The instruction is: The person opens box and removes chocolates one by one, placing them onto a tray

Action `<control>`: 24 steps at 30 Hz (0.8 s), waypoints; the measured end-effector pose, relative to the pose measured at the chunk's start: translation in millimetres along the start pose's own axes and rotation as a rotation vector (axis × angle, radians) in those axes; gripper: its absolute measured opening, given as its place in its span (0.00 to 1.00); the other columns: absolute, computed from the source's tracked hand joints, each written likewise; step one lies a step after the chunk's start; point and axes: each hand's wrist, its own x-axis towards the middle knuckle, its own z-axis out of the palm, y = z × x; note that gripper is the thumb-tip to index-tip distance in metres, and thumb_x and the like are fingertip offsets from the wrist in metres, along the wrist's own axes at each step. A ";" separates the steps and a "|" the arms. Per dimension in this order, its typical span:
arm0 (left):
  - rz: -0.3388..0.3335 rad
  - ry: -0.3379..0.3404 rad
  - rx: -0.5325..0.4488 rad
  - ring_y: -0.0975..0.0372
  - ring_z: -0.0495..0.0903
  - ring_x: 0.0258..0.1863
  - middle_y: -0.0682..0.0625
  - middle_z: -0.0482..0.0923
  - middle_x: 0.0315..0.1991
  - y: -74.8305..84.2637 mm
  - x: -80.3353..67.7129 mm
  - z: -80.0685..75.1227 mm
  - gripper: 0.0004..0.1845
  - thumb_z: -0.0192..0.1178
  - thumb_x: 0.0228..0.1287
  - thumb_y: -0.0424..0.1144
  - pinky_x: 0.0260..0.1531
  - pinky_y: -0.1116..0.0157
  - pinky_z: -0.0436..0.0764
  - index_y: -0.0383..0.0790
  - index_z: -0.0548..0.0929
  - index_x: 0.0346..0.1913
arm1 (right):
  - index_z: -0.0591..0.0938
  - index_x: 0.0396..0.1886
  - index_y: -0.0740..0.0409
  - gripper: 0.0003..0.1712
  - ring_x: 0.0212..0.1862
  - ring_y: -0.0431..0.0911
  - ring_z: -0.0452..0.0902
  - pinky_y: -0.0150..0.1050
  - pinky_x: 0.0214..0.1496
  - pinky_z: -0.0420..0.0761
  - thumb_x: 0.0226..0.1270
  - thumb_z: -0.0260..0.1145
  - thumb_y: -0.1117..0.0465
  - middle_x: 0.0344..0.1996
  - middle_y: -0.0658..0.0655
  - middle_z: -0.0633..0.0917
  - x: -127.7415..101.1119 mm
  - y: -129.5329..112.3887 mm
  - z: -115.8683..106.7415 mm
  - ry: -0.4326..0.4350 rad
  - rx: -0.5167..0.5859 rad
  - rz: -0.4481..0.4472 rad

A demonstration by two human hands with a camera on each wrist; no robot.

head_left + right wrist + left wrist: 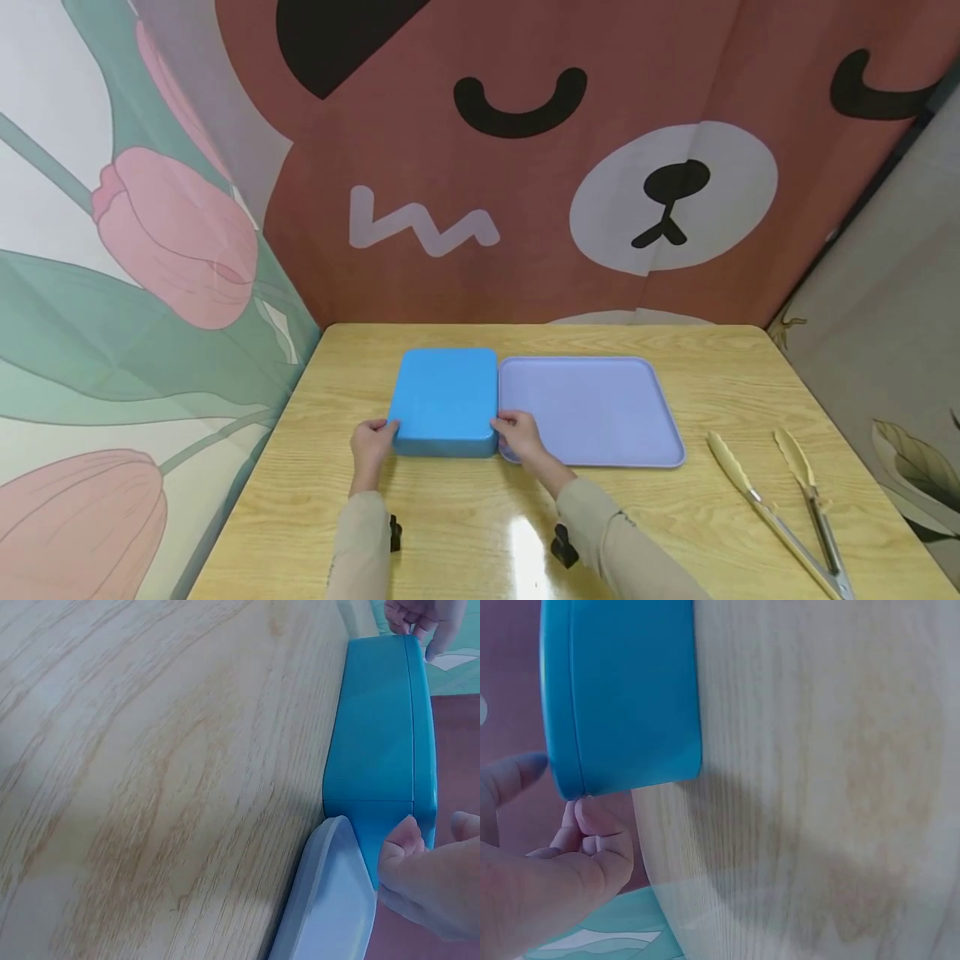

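Note:
A blue box (445, 448) with a fitted blue lid (444, 396) sits on the wooden table, left of centre. My left hand (371, 447) grips the lid at its near left corner. In the left wrist view its curled fingertips (592, 814) press at the seam under the lid's edge, while the thumb lies by the top. On the opposite side, my right hand (522, 435) pinches the lid near its front right corner. The right wrist view shows a fingertip (406, 829) at the seam line. The lid lies level on the box; its contents are hidden.
A lavender tray (592, 412) lies flat right beside the box, under my right hand. Farther right, tongs (801, 521) with pale yellow tips lie spread on the table (442, 517). Printed cloths hang behind and along both sides.

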 end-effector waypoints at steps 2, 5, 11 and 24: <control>-0.024 -0.002 0.002 0.44 0.73 0.41 0.31 0.75 0.40 0.8 1.7 -2.0 0.18 0.55 0.59 0.37 0.39 0.54 0.74 0.20 0.76 0.42 | 0.79 0.38 0.74 0.16 0.22 0.46 0.74 0.37 0.23 0.77 0.60 0.62 0.62 0.23 0.61 0.78 13.3 22.4 -0.8 -0.002 0.065 0.028; -0.041 -0.003 0.016 0.45 0.74 0.39 0.32 0.76 0.36 -0.2 5.6 -3.7 0.18 0.52 0.61 0.37 0.37 0.55 0.75 0.19 0.77 0.40 | 0.82 0.31 0.66 0.15 0.21 0.42 0.74 0.35 0.20 0.77 0.57 0.66 0.56 0.19 0.56 0.77 43.5 76.6 -2.4 -0.018 0.149 0.021; -0.124 -0.028 -0.043 0.56 0.72 0.22 0.46 0.71 0.19 -3.3 13.8 -4.3 0.14 0.47 0.60 0.34 0.23 0.65 0.71 0.24 0.77 0.29 | 0.78 0.36 0.76 0.18 0.22 0.45 0.75 0.37 0.23 0.79 0.63 0.60 0.59 0.21 0.62 0.78 76.0 130.0 -0.2 -0.030 0.215 0.115; -0.156 -0.118 -0.174 0.63 0.66 0.13 0.52 0.64 0.13 -4.3 21.1 -5.8 0.14 0.48 0.60 0.35 0.21 0.65 0.70 0.39 0.65 0.17 | 0.77 0.29 0.66 0.15 0.20 0.41 0.70 0.36 0.22 0.78 0.63 0.60 0.56 0.17 0.54 0.73 59.5 103.0 2.5 -0.133 0.383 0.180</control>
